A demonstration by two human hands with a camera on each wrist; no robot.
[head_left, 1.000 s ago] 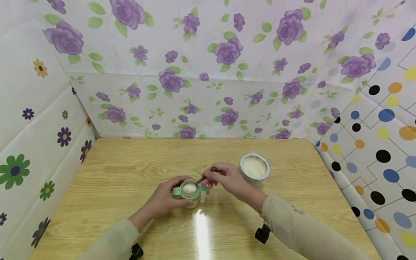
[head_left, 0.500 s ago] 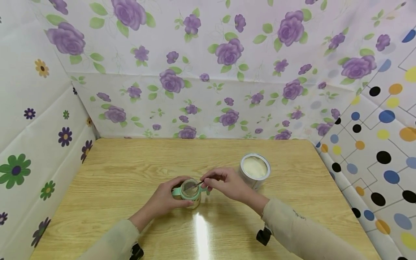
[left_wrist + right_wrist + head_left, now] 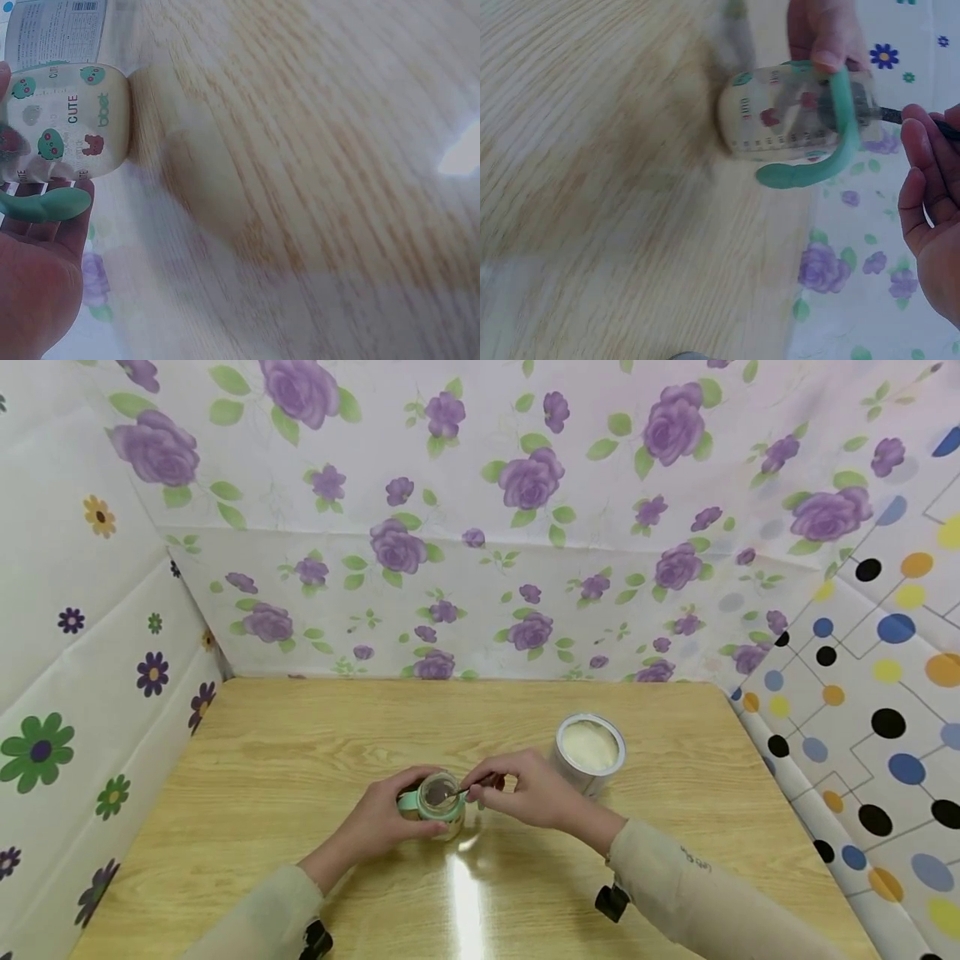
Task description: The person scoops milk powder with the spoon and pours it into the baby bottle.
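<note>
Just left of the fingers of the right hand [image 3: 536, 789], clamped on the spoon [image 3: 891, 115], the bottle [image 3: 787, 124] stands upright, gripped by the left hand [image 3: 378, 815]; the spoon slants down into its mouth.

One high view, two close ones
The head camera looks forward and down over the table [image 3: 337, 718]; the wrist cameras [image 3: 612, 902], turned sideways, share the bottle [image 3: 64, 124].

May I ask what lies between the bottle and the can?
In the head view, the right hand, the spoon in its grip, lies between bottle and can.
</note>
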